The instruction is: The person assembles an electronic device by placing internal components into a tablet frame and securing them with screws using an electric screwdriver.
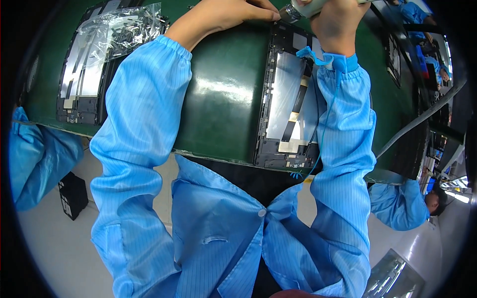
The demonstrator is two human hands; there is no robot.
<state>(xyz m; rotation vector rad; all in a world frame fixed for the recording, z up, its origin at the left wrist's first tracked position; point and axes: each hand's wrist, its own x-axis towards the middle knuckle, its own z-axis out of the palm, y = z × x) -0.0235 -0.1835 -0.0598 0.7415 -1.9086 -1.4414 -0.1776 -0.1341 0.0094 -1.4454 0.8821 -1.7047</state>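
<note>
At the top edge, my right hand (340, 24) is wrapped round a pale electric screwdriver (309, 8), whose metal nose points left. My left hand (223, 14) reaches across beside that nose, thumb and fingers pinched together; whatever they hold is too small to make out. Just below both hands lies an opened flat device chassis (283, 107), black-framed with silver panels and a dark ribbon cable. Its upper end is partly cut off or covered by my hands. A blue wrist strap (334, 61) circles my right wrist, its thin cord hanging over the chassis.
A second opened chassis (79, 84) lies at the left, under a clear plastic bag (131, 32) of small dark parts. Both rest on a green table (218, 119). Co-workers in blue sit at left (44, 159) and right (400, 203). A grey cable (422, 116) crosses the right side.
</note>
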